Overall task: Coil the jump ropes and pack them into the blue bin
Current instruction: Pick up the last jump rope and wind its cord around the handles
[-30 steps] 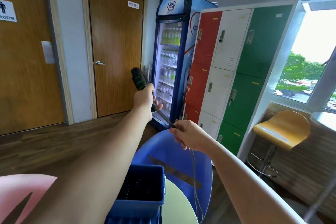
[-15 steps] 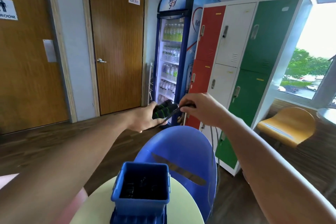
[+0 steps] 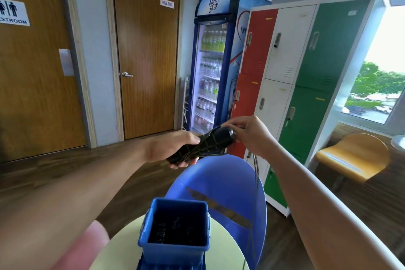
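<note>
Far left there's a wooden restroom door (image 3: 39,85) with its sign, then a second wooden door (image 3: 146,57) with a small "HOSE REEL" label. Down in the bottom left corner is something pink and blurry (image 3: 83,245), can't tell what it is.

The left hand (image 3: 173,149) comes in from the left, held up over the table, with its fingers wrapped tight around the jump rope handles (image 3: 208,143). They're black with thin green lines, lying tilted with the cap end higher and pointing right.

Below that sits the blue bin (image 3: 173,252) on a pale round table (image 3: 118,247), upright and open. There's dark stuff inside, but it's too murky to say exactly what. Some ribbed blue thing (image 3: 171,266) is under it. A blue chair (image 3: 230,182) stands just behind the table.

Behind the hands is a lit Nutri Soy drinks fridge (image 3: 215,61) full of bottles.

The right hand (image 3: 252,136) is right at the cap end of the handles, fingers curled in a pinch. The thin cord (image 3: 256,171) drops out from under that palm in a few strands, hanging past the chair's back edge. So the rope's up in both hands, above and behind the bin, not in it.

Further right are red, white and green lockers (image 3: 295,72), a yellow stool (image 3: 352,158) and a bright window (image 3: 383,61).
</note>
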Available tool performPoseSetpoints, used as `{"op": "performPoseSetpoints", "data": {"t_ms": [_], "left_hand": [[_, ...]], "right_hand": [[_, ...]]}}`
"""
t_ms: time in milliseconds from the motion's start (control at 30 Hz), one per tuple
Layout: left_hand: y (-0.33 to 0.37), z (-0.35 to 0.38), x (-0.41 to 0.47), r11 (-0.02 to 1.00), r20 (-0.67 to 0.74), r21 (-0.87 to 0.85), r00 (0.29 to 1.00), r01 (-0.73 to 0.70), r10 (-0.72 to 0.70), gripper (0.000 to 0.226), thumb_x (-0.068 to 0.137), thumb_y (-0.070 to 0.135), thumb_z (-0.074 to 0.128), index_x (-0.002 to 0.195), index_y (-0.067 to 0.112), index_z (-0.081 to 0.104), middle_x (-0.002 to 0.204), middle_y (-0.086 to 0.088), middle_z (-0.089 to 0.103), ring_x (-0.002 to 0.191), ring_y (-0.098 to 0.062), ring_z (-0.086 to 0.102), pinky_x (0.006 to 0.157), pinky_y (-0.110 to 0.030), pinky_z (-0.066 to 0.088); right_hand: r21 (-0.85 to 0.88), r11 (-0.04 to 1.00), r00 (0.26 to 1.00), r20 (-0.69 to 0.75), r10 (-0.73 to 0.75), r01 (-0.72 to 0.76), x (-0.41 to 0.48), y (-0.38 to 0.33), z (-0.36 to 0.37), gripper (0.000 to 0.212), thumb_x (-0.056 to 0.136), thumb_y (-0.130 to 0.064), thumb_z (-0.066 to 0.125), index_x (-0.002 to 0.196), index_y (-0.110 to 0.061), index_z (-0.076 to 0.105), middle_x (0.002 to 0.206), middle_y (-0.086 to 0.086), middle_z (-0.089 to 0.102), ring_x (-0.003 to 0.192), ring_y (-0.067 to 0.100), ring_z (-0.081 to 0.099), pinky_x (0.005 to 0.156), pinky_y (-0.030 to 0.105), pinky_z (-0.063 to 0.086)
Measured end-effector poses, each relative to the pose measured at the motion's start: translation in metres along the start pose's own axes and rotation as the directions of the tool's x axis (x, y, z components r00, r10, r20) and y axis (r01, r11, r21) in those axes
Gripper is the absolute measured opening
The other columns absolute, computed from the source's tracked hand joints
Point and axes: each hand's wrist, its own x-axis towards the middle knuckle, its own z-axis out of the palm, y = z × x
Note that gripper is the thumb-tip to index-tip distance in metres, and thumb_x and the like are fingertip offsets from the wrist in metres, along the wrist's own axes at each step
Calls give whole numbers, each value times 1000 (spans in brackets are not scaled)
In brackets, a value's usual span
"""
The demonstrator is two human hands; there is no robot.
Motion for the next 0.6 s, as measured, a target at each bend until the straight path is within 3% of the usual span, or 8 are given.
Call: {"op": "performPoseSetpoints", "data": {"t_ms": [33, 167, 267, 400, 500, 567, 600], "left_hand": [[1, -1, 0, 999, 11, -39, 1000, -23, 23, 70, 86, 55, 43, 113, -9, 51, 89, -18, 59, 64, -23, 49, 48, -28, 38], [4, -6, 5, 931, -1, -350, 994, -99, 105, 52, 89, 47, 42, 115, 3, 52, 89, -15, 59, 62, -21, 50, 45, -25, 38], [10, -5, 15, 882, -137, -468, 991, -62, -3, 49, 92, 44, 38, 117, 3, 52, 84, -13, 58, 58, -20, 48, 42, -24, 34], [15, -6, 34, 865, -405, -499, 897, -56, -175, 39, 104, 39, 38, 118, 6, 53, 80, -12, 58, 57, -20, 48, 44, -26, 35], [12, -11, 43, 932, -558, -361, 809, -37, -184, 29, 107, 39, 43, 110, 14, 55, 83, -10, 57, 61, -19, 50, 47, -28, 38], [10, -15, 45, 994, -623, -55, 774, 99, -111, 27, 106, 45, 44, 111, 19, 52, 92, -9, 58, 70, -18, 54, 56, -32, 45], [9, -15, 44, 967, -636, 149, 769, 207, -67, 31, 104, 49, 46, 115, 21, 48, 95, -6, 59, 74, -18, 57, 61, -33, 46]], "right_hand": [[57, 997, 999, 1, 55, -55, -2, 4, 3, 16, 92, -20, 69, 79, -21, 79, 72, 30, 63, 59, 27, 50, 59, 42, 47], [223, 965, 991, 14, 136, -136, -17, 10, 19, 34, 104, -19, 53, 79, -5, 72, 60, 14, 53, 46, 16, 36, 47, 27, 27], [287, 946, 986, -19, 165, -153, -20, 7, 26, 34, 106, -22, 47, 83, -11, 70, 54, -8, 52, 42, 11, 33, 44, 25, 27], [190, 958, 976, 76, 203, -214, -23, 12, 30, 21, 104, -22, 53, 93, -15, 69, 66, -4, 55, 49, 14, 37, 49, 28, 31], [-86, 978, 963, 177, 201, -189, -28, 14, 27, 18, 101, -23, 55, 95, -9, 65, 69, 0, 56, 52, 16, 42, 52, 30, 36], [-233, 963, 969, 175, 177, -133, -28, 11, 22, 17, 100, -22, 54, 87, -14, 62, 67, 3, 56, 51, 18, 43, 52, 31, 38], [-291, 951, 971, 175, 160, -105, -27, 9, 18, 17, 100, -23, 54, 86, -15, 61, 66, 5, 58, 51, 19, 45, 52, 33, 40]]}}
